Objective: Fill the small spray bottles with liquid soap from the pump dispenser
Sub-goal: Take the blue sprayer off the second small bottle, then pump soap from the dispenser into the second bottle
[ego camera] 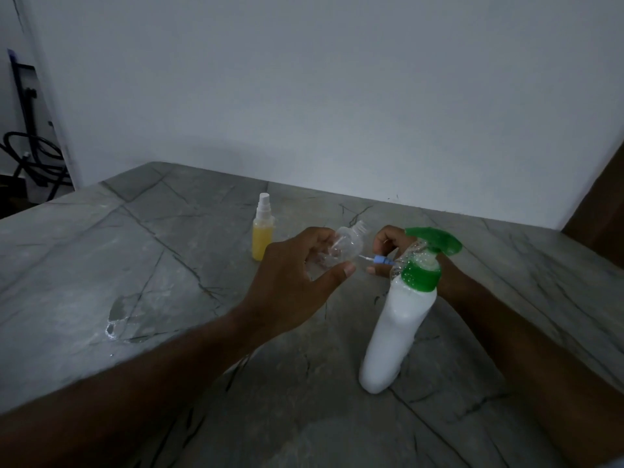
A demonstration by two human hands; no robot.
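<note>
two hands, one clear bottle.
the left hand [297, 275] wraps its grip around the clear bottle [337, 251]; the right hand [388, 251] pinches the blue sprayer [380, 260] just beside it.

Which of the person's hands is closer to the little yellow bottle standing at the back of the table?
The left hand. It holds a clear empty bottle just right of the yellow bottle. The right hand is farther right, behind the pump dispenser.
</note>
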